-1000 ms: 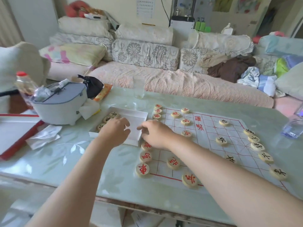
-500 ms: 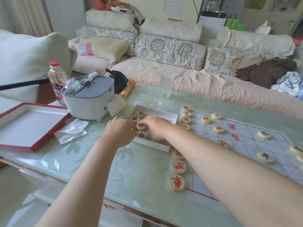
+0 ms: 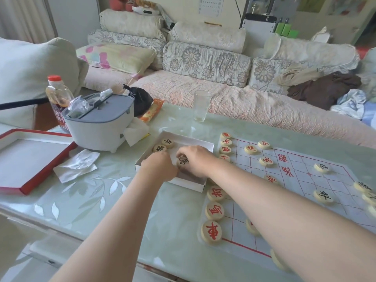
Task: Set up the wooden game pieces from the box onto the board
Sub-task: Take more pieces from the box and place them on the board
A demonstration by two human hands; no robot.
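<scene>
Reaching into the box (image 3: 208,146), I had both hands over its near half. My right hand (image 3: 195,160) pinched a black-marked piece (image 3: 182,162) by its rim; my left hand (image 3: 158,167) was curled beside it, and I could not tell whether it held anything. Two more pieces (image 3: 163,145) lay at the box's far-left corner. I judged the discs light, stiff and smooth, best taken edge-on

Shallow white box (image 3: 205,143) holding black-marked wooden discs (image 3: 167,142), beside gridded board (image 3: 301,180) dotted with pieces
</scene>
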